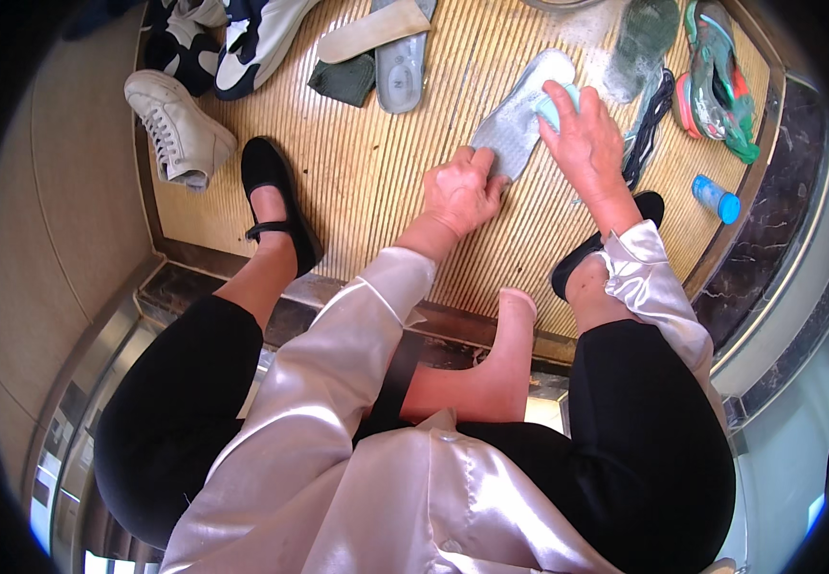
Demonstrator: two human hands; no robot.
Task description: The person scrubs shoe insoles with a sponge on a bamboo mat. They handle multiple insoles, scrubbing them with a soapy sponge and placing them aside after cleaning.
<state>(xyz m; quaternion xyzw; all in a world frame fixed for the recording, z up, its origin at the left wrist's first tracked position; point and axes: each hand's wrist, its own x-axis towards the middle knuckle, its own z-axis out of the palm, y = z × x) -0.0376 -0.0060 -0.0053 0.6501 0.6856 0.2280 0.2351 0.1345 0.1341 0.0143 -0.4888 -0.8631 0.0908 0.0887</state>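
Observation:
A wet grey shoe insole (504,136) lies at a slant on the ribbed yellowish floor. White suds cover its far end. My left hand (461,188) grips the near end with curled fingers. In my right hand (588,140) is a light-blue block (556,107), held against the right edge of the insole's upper half. Its underside is hidden, so soap or a brush cannot be told apart. Dark shoelaces (649,133) lie just right of my right wrist, below a soapy dark green insole (644,46).
A blue cylindrical container (715,199) and a multicoloured shoe (714,79) are at right. Another grey insole (400,79), a beige strip (375,30) and dark green cloth (342,79) lie farther off. A white lace-up shoe (177,129) and black-and-white sneakers (260,46) are left. A pink stool (482,387) stands between my legs.

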